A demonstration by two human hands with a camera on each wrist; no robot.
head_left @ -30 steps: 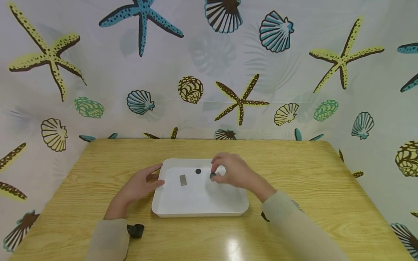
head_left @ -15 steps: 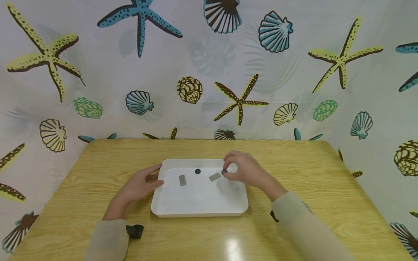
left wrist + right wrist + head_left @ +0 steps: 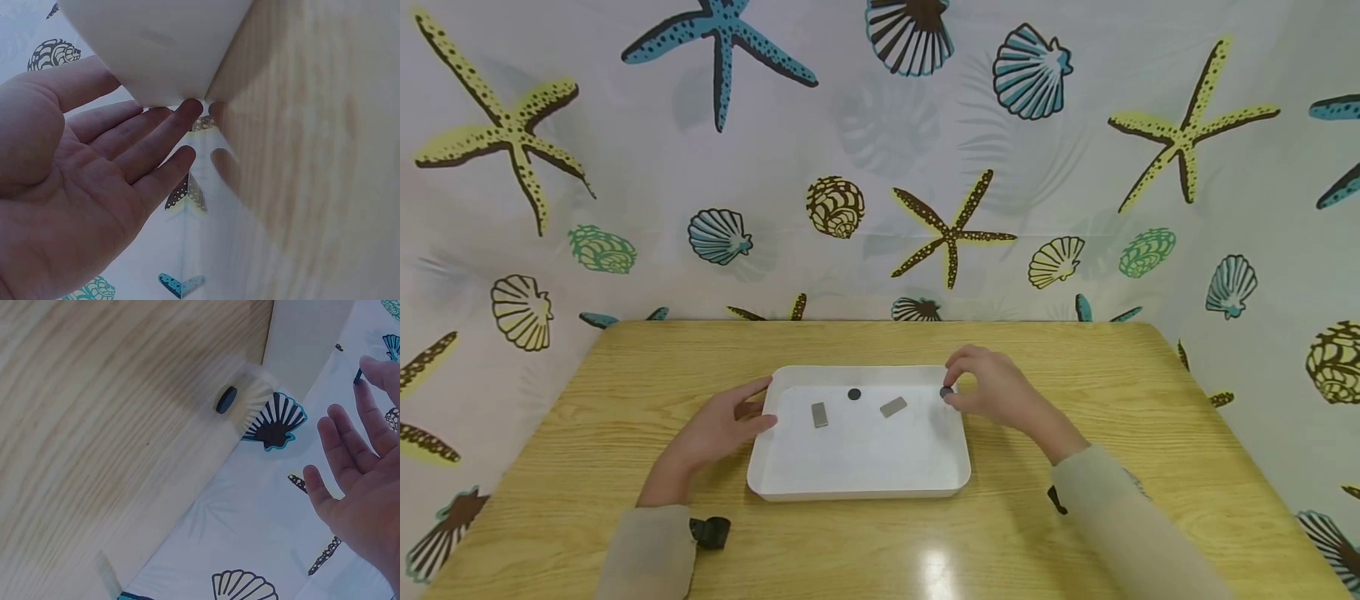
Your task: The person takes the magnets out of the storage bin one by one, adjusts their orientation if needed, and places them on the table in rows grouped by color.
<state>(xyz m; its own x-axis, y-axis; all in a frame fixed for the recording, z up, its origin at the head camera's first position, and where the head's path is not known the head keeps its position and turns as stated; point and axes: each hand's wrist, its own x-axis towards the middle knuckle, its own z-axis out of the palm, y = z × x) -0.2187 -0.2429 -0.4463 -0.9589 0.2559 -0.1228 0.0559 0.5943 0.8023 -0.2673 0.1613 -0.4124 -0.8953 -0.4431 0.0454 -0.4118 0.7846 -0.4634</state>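
A white tray [image 3: 857,485] lies on the wooden table. Inside it are a dark round disc [image 3: 854,394] at the back and two flat grey rectangular pieces, an upright one [image 3: 819,415] at left and a slanted one [image 3: 893,407] right of centre. Between thumb and forefinger, my right hand [image 3: 992,387] pinches another small dark disc [image 3: 947,392] at the tray's right rim; its other fingers spread loosely in the right wrist view. My left hand [image 3: 722,425] rests against the tray's left side, thumb by the rim and fingers extended along the outer wall [image 3: 162,50].
The wooden table [image 3: 647,375] reaches back to a curtain [image 3: 775,150] printed with shells and starfish. On the wood in the right wrist view is a dark oval, disc-like shape [image 3: 227,400]; whether it is another disc or a reflection, I cannot tell.
My right hand has carried the pinched disc rightward, from the slanted grey piece to the tray's right rim. That piece, earlier largely hidden by the hand, shows fully. The left hand stays put.
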